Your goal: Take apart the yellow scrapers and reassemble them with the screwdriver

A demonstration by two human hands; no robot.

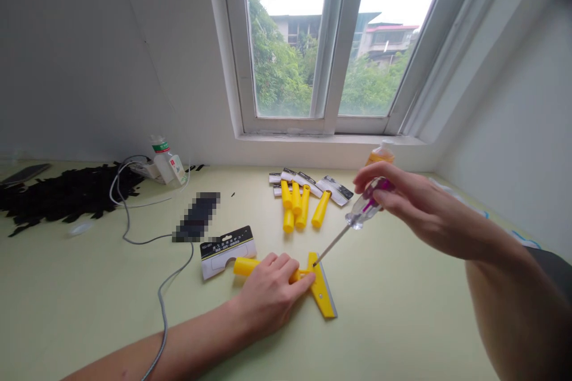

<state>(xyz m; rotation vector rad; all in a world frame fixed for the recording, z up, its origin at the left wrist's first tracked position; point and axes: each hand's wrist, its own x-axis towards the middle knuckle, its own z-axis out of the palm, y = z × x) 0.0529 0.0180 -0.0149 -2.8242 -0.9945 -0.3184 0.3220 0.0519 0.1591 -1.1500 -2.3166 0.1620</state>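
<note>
A yellow scraper (322, 296) with a grey blade edge lies flat on the pale table, its head to the right. My left hand (272, 289) is wrapped over its handle and presses it down, the thumb reaching to the head. In my right hand (402, 196) is a screwdriver (364, 207) with a clear and purple handle. The shaft slants down to the left, and its tip meets the upper part of the scraper head. A screw shows lower on the head. Beside the handle's end lies a black and white cardboard packaging card (229, 250).
Several yellow handles (304, 207) with cards lie toward the window. A bottle of orange liquid (382, 152) stands behind my right hand. At left are a blurred dark phone-like object (197, 217), a grey cable (163, 303), a white bottle (166, 164) and black strips (71, 193).
</note>
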